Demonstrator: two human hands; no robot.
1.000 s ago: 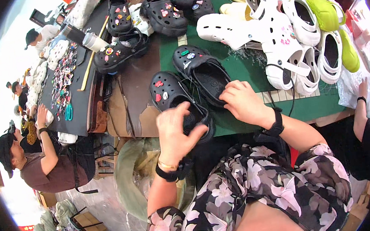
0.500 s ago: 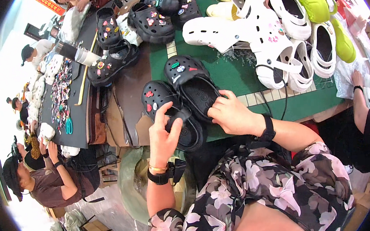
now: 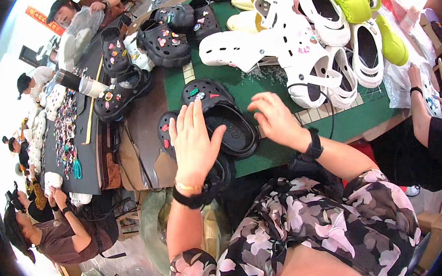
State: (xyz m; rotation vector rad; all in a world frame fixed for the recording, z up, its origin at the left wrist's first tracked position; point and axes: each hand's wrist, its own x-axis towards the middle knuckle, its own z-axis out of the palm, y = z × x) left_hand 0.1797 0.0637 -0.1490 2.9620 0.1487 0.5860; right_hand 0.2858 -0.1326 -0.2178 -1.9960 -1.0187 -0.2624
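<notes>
Black clog point(image 3: 232, 128), toe away-left.
Just right: our right hand point(image 3: 278, 121), half-curled, empty; left side: our left hand point(image 3: 192, 148), spread flat, contact unclear.

Your bare left hand point(image 3: 192, 143), fingers straight, thumb spread, was at the left side of the perforated black clog with green charm point(image 3: 236, 136); your right hand point(image 3: 277, 120) curved loosely to its right.

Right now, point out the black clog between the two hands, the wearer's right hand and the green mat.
Black clog point(image 3: 232, 129): head view, on its bare insole.
Right hand point(image 3: 279, 118): head view, on the back of the hand.
Green mat point(image 3: 357, 121): head view, on a bare patch near its front edge.
</notes>
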